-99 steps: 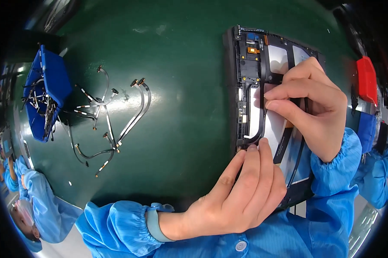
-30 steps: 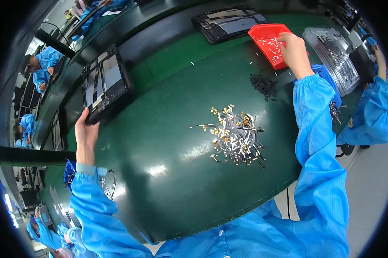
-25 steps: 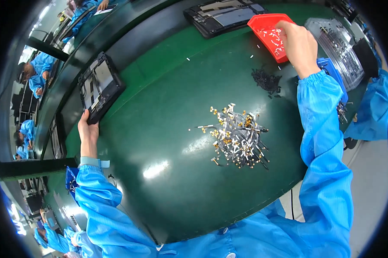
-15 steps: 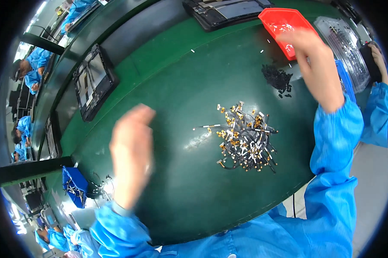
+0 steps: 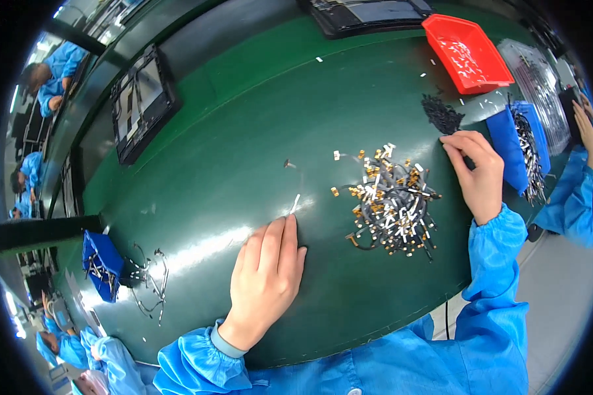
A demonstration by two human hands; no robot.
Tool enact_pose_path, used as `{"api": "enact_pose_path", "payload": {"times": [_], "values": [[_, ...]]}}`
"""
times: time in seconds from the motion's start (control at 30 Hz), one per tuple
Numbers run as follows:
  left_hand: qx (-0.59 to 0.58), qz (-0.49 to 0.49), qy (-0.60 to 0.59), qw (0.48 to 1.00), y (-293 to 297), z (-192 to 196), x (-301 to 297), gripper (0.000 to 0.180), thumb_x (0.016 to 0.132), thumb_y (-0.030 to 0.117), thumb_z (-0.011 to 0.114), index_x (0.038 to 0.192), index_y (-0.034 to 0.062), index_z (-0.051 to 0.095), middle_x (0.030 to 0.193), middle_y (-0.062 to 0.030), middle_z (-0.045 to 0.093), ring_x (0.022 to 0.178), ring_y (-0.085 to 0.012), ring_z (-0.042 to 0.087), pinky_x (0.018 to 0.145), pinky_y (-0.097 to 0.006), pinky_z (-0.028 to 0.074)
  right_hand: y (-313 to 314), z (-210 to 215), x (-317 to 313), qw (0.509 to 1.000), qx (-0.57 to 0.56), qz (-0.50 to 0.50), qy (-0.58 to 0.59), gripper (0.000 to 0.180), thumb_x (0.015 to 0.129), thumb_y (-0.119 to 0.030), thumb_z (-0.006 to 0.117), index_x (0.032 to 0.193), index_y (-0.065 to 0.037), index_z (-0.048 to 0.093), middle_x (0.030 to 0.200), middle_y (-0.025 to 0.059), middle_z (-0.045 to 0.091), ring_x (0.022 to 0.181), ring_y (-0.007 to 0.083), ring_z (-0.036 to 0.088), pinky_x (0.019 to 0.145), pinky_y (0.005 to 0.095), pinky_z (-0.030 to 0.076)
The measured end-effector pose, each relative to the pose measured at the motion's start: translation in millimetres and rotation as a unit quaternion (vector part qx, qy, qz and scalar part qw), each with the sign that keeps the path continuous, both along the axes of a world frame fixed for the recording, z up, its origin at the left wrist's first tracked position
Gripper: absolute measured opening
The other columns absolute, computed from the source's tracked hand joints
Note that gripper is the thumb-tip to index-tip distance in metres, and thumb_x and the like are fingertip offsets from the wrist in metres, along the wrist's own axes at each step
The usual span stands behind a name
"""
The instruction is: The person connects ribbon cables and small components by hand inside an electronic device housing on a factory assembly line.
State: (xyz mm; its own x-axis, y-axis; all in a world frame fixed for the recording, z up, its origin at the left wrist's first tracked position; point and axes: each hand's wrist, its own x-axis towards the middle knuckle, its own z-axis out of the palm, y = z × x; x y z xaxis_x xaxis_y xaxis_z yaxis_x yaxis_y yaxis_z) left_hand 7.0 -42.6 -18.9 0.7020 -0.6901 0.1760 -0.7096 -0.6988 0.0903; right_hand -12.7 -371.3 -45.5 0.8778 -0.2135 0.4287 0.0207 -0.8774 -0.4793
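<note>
My left hand [image 5: 265,276] lies palm down on the green table, fingers stretched out. Its fingertips touch the white-tagged end of a single thin cable [image 5: 301,176], which has a small connector at its far end. My right hand [image 5: 478,172] is closed in a pinch at the near edge of a pile of small black pieces [image 5: 443,115]. Whatever lies between thumb and forefinger is too small to make out. Between my hands is a tangled heap of short black cables [image 5: 395,204] with gold connectors and white tags.
A red bin [image 5: 484,80] of small white pieces stands far right, with loose white bits nearby. Beside it are a blue bin [image 5: 505,141] of cables and a clear tray [image 5: 540,92]. Another blue bin [image 5: 98,245] stands left. Dark framed panels [image 5: 142,105] line the far side.
My right hand has come from over the red bin down to the black pieces. My left hand has moved right and settled at the single cable. The view has shifted slightly.
</note>
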Motion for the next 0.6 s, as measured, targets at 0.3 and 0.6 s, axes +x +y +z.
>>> {"api": "enact_pose_path", "payload": {"times": [0.3, 0.6], "values": [[-0.016, 0.011, -0.002, 1.000, 25, 10, -10, 0.034, 0.081, 0.016, 0.067, 0.111, 0.0011, 0.062, 0.111, -0.0115, 0.060, 0.101, -0.0235, 0.058, 0.080, -0.032, 0.049, 1, 5, 12, 0.999, -0.029, 0.013, 0.008, 0.026, 0.079, 0.007, 0.067, 0.103, -0.002, 0.066, 0.084, 0.0064, 0.064, 0.070, 0.0148, 0.061, 0.065, 0.0263, 0.051], [-0.050, -0.003, -0.015, 0.999, 22, -2, -9, 0.042, 0.075, 0.016, 0.072, 0.113, 0.0032, 0.061, 0.114, -0.0096, 0.059, 0.100, -0.0240, 0.058, 0.081, -0.035, 0.048, 137, 38, 4, 0.965, 0.088, 0.234, 0.072, 0.022, 0.077, 0.004, 0.070, 0.098, -0.002, 0.068, 0.083, 0.0114, 0.065, 0.074, 0.0274, 0.063, 0.068, 0.0357, 0.052]]}}
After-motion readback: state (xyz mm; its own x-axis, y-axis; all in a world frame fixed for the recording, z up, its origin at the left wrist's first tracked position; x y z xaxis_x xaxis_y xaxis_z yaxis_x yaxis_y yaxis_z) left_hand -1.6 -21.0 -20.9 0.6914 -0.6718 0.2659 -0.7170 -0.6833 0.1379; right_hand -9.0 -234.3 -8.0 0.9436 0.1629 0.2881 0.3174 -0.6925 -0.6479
